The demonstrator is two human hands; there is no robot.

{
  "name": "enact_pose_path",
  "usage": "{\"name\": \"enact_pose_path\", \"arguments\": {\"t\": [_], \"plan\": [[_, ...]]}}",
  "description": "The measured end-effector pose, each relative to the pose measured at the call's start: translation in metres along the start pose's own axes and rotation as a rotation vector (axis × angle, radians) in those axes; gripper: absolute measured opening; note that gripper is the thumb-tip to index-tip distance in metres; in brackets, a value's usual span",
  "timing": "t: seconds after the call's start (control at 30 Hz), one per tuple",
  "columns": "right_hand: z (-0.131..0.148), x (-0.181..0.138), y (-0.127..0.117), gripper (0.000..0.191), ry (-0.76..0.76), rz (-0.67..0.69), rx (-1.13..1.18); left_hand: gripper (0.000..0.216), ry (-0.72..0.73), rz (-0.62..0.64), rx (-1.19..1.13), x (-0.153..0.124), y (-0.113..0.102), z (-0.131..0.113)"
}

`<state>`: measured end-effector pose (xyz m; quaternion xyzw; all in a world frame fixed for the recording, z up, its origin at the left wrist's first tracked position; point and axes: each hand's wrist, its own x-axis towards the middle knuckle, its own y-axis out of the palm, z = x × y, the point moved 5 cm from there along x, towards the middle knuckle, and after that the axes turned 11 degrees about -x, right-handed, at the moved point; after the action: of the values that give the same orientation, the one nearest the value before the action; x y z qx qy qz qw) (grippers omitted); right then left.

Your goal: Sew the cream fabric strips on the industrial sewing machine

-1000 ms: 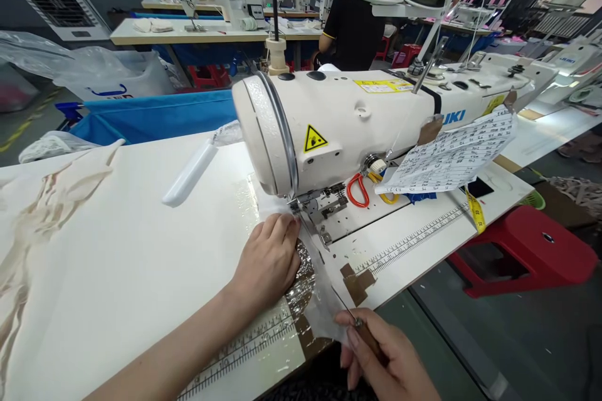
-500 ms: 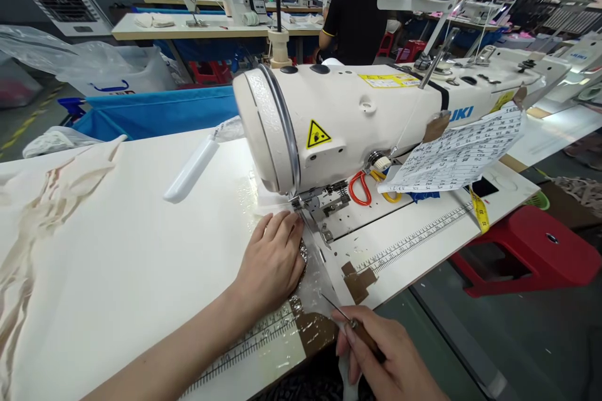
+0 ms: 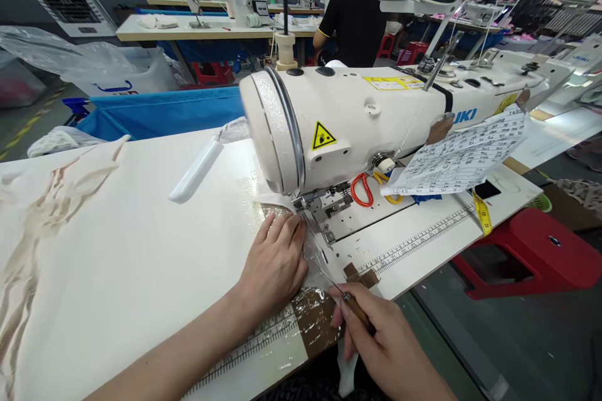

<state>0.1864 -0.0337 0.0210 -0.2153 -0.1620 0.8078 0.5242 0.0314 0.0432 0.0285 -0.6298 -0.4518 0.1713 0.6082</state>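
My left hand lies palm down beside the white sewing machine's needle area, fingers flat at the end of a pale fabric strip. That strip curves behind the fingertips; the part under the palm is hidden. My right hand, closed round the wooden handle of an awl, is at the table's front edge. The awl's thin metal point slants up and left toward the presser foot. A white fabric tail hangs below the right fingers. The sewing machine stands just beyond both hands.
Red-handled scissors lie under the machine arm, near a handwritten sheet and a yellow tape measure. Cream fabric lies at left. A red stool stands at right. Another person sits behind.
My right hand and the awl have moved up slightly toward the machine. The pale strip shows more behind my left fingertips. My view has shifted a little.
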Motion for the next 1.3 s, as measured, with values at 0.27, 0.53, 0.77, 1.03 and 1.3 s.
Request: {"name": "enact_pose_path", "arguments": {"t": [0.27,0.53,0.77,1.03,1.3], "plan": [[0.016,0.004,-0.006,0.026,-0.131,-0.028,-0.052,0.039,-0.002,-0.035,-0.016,0.004,0.002,0.008],[0.072,-0.005,-0.018,0.027,-0.455,-0.191,-0.062,0.032,0.044,0.045,0.124,0.021,0.001,0.019],[0.052,-0.001,-0.005,0.035,-0.524,-0.155,-0.174,0.023,0.086,-0.125,0.071,0.023,-0.004,0.032],[0.014,0.036,-0.016,0.030,-0.137,-0.379,-0.600,0.019,0.091,-0.195,-0.322,0.024,-0.003,0.060],[0.015,0.062,-0.008,0.027,-0.182,-0.410,-0.759,0.020,-0.004,-0.126,-0.435,0.025,-0.001,0.069]]}}
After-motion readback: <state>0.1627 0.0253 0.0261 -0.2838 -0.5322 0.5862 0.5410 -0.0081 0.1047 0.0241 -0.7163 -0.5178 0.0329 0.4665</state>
